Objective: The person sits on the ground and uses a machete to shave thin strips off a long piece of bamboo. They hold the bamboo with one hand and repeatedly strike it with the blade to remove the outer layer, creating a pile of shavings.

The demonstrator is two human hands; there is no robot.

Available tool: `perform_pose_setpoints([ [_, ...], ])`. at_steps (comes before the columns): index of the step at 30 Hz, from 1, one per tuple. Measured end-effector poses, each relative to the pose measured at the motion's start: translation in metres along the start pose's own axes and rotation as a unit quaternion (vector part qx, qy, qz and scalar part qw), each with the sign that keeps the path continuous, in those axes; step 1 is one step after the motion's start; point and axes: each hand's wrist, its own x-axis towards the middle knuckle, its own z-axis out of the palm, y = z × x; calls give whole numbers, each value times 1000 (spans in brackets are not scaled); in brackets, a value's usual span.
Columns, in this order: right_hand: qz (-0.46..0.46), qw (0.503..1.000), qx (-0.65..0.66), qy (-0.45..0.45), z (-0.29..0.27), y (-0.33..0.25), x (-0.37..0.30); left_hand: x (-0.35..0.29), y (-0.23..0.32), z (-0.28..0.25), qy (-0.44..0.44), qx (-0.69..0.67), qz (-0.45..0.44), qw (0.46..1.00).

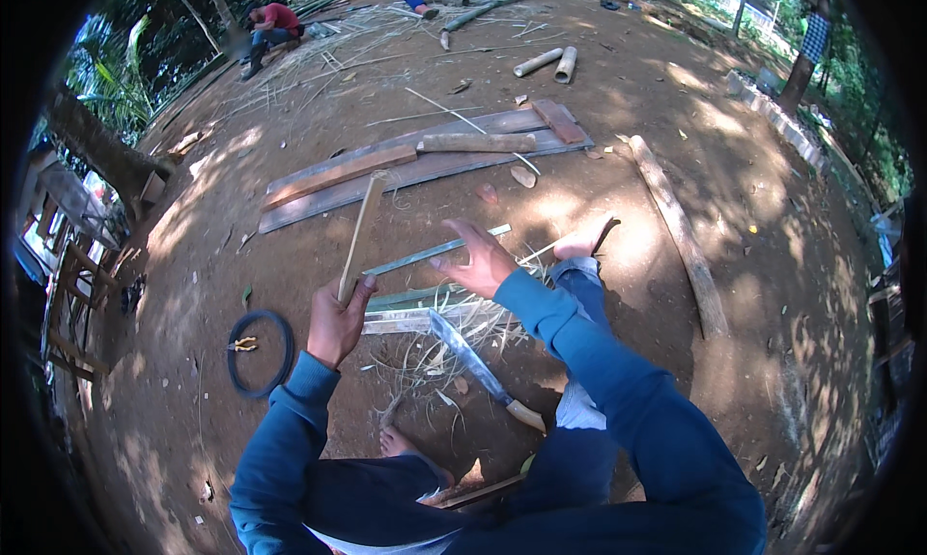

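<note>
My left hand [338,325] is closed round the lower end of a split bamboo strip [363,227], which points up and away from me. My right hand [476,262] is raised with its fingers spread and nothing in its palm. Between the two hands runs a thin greenish bamboo strip [415,259]; one end meets my left thumb, and I cannot tell whether that hand grips it too. Below them a machete [470,360] with a wooden handle rests across curly bamboo shavings [454,347]. Split bamboo pieces [401,320] lie beneath my hands.
A black wire coil [261,354] with yellow pliers [244,343] lies left. Beyond my hands are wooden planks [338,183] and a bamboo piece [476,143]. A log [681,236] lies right. Farther off are bamboo tubes [566,65] and two seated people [277,19].
</note>
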Motion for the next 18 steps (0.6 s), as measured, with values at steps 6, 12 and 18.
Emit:
perform_pose_setpoints([
  [6, -54, 919, 229, -316, -16, -41, -17, -2, 3, -14, 86, -81, 24, 993],
  [12, 40, 985, -150, -69, -12, -8, -6, -5, 20, -19, 70, -193, -39, 978],
  [18, -46, 869, 351, -345, -17, -35, -22, -8, 15, -19, 51, -263, -51, 962],
])
